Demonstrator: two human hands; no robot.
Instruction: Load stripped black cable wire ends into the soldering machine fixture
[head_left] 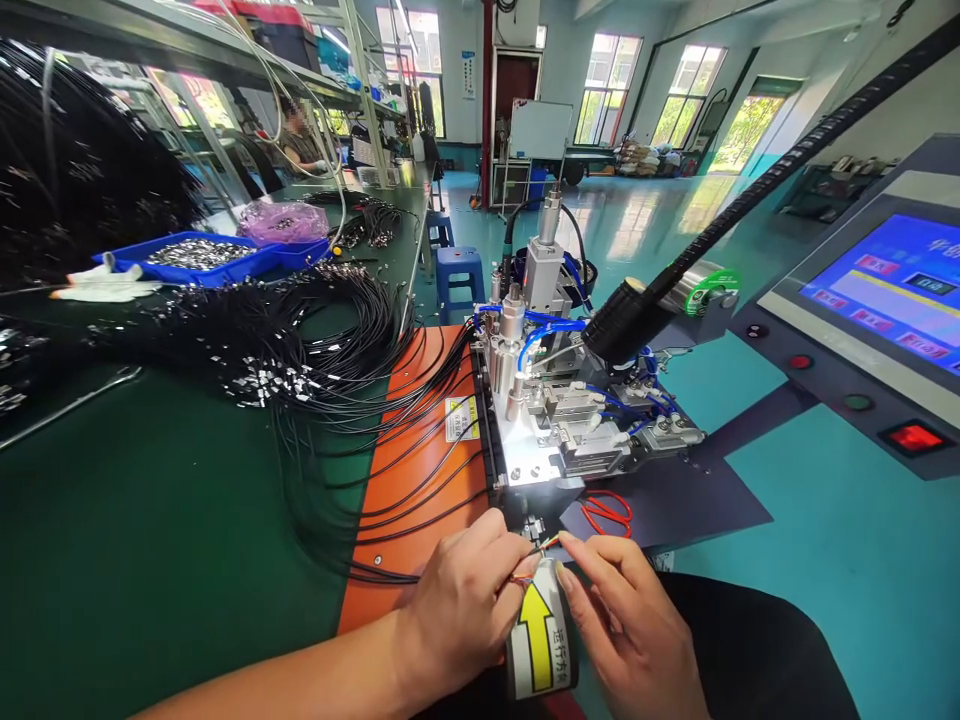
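My left hand (461, 600) pinches the end of a thin black cable (390, 577) whose coloured inner wires (544, 547) fan out at the tip. My right hand (626, 615) meets it from the right, thumb and forefinger closed on those wire tips. Both hands hover just in front of a small lit metal machine (559, 420) with blue air hoses, above a white label with a yellow arrow (538, 640). More black cables (337, 380) with metal ends trail left across an orange plate (416, 480).
A control panel with a blue screen (892, 290) and a red switch (911, 437) stands at the right. A blue tray of metal parts (199, 255) and a pink bag (285, 220) sit far left. Another person (300, 140) works at the bench's far end. Blue stools (459, 270) stand in the aisle.
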